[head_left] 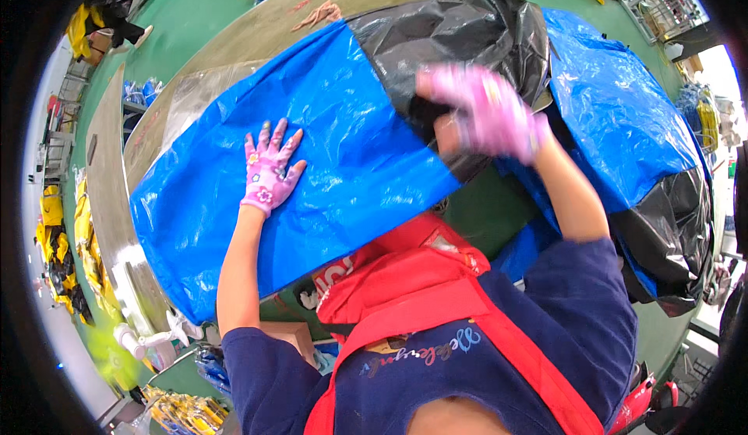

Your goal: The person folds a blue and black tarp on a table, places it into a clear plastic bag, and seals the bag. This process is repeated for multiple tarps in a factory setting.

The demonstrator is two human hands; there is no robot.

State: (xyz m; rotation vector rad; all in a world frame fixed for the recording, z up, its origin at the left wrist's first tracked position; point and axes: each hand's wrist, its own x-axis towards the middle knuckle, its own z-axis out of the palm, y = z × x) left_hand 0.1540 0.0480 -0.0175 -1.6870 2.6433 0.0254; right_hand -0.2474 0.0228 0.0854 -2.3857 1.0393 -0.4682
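Observation:
A large glossy blue plastic sheet (335, 162) with a black section (444, 33) at its far right side lies spread across the table before me. My left hand (269, 170), in a pink flowered glove with bare fingertips, rests flat on the blue part with its fingers spread. Over the border of the blue and black parts is my right hand (491, 111), in a matching glove and blurred by motion. Its thumb and fingers are apart, with dark plastic showing between them. Whether it touches the plastic I cannot tell.
Another blue and black plastic piece (623, 115) hangs over the right side. The grey tabletop (226, 41) shows at the far left, with a crumpled brownish cloth (318, 15) on it. A green fan (113, 353) stands at the lower left. Yellow bundles (183, 412) lie below.

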